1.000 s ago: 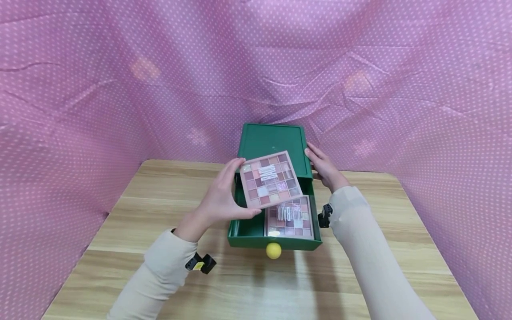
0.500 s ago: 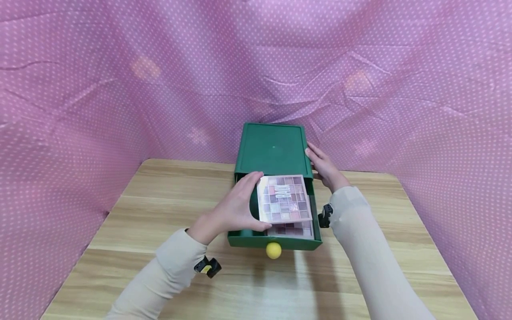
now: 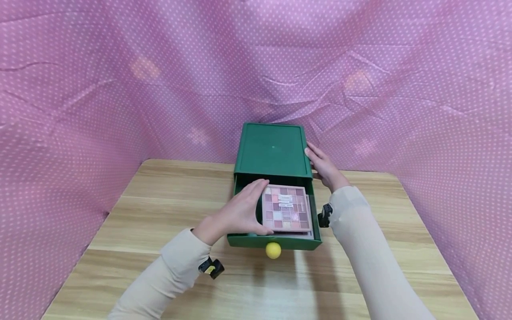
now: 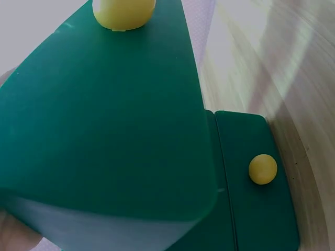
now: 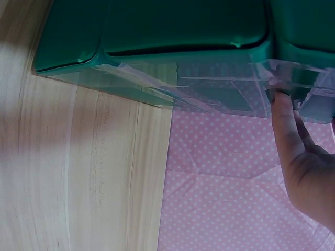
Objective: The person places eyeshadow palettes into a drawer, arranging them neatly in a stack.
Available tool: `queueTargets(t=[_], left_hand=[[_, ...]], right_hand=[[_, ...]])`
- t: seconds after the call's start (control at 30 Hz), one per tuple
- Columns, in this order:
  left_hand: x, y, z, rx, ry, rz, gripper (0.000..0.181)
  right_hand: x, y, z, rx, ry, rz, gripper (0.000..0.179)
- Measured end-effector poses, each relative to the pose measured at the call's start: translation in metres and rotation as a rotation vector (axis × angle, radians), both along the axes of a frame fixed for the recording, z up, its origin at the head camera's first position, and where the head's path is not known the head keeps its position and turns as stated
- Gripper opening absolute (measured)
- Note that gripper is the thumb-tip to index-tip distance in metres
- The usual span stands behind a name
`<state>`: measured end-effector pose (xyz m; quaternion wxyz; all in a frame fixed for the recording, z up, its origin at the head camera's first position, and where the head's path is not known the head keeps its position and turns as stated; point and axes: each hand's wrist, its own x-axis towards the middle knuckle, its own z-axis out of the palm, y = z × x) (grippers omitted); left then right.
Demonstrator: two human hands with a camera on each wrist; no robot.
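In the head view a green drawer cabinet (image 3: 272, 151) stands on the table, its top drawer (image 3: 248, 242) pulled out. My left hand (image 3: 238, 211) grips an eyeshadow palette (image 3: 286, 211) by its left side, thumb at the near edge and fingers at the far edge. This palette is down inside the drawer, over a second palette (image 3: 310, 234) that shows only along its right and near edges. My right hand (image 3: 325, 169) rests against the cabinet's right side; in the right wrist view its fingers (image 5: 283, 123) touch the clear-taped side.
A round yellow knob (image 3: 273, 250) sticks out from the drawer front. Below, the left wrist view shows a shut drawer with its own yellow knob (image 4: 263, 169). Wooden tabletop (image 3: 160, 213) surrounds the cabinet, and pink dotted cloth (image 3: 200, 89) hangs behind and at both sides.
My left hand has carried the palette right, towards me and down into the drawer, straightening it over the other palette. The right hand has stayed at the cabinet's side.
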<state>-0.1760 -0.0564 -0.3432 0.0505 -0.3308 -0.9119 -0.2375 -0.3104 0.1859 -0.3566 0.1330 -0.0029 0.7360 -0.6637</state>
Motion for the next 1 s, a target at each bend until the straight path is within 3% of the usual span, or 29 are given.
queueTargets(t=[0.33, 0.53, 1.0], left_hand=[[-0.005, 0.004, 0.003, -0.13, -0.051, -0.013, 0.107], [-0.009, 0.007, 0.003, -0.217, -0.031, -0.012, 0.108], [-0.014, 0.008, 0.001, -0.269, -0.018, -0.042, 0.107]], right_hand=[[-0.003, 0.0, -0.001, -0.001, 0.003, -0.006, 0.052], [-0.004, -0.002, -0.001, 0.003, -0.003, -0.012, 0.052], [-0.008, -0.002, 0.0, 0.015, -0.012, -0.025, 0.054]])
